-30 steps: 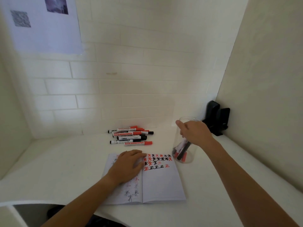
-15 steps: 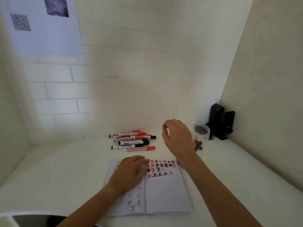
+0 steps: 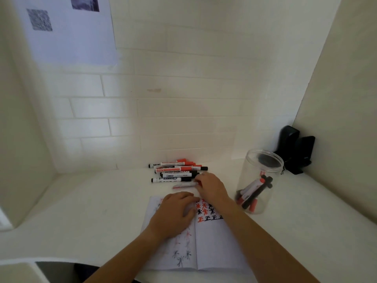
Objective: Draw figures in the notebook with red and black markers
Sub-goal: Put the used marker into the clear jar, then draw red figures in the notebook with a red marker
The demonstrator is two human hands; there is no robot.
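Note:
An open notebook point(image 3: 216, 246) lies on the white desk, with red and black star figures and characters drawn on both pages. My left hand point(image 3: 173, 215) rests flat on its left page. Behind the notebook is a pile of red and black markers point(image 3: 177, 170). My right hand point(image 3: 212, 188) reaches to the pile's near edge. Its fingertips pinch the cap end of the nearest red marker point(image 3: 183, 185), which looks blurred. My right forearm crosses over the right page.
A clear plastic jar point(image 3: 259, 180) holding several red and black markers stands to the right of the notebook. Black devices point(image 3: 295, 150) sit in the back right corner. Walls close in on three sides, and a printed sheet point(image 3: 67, 31) hangs at the upper left.
My right hand left the jar, swung left across the desk and came down on the nearest red marker in the pile. My left hand stayed on the notebook.

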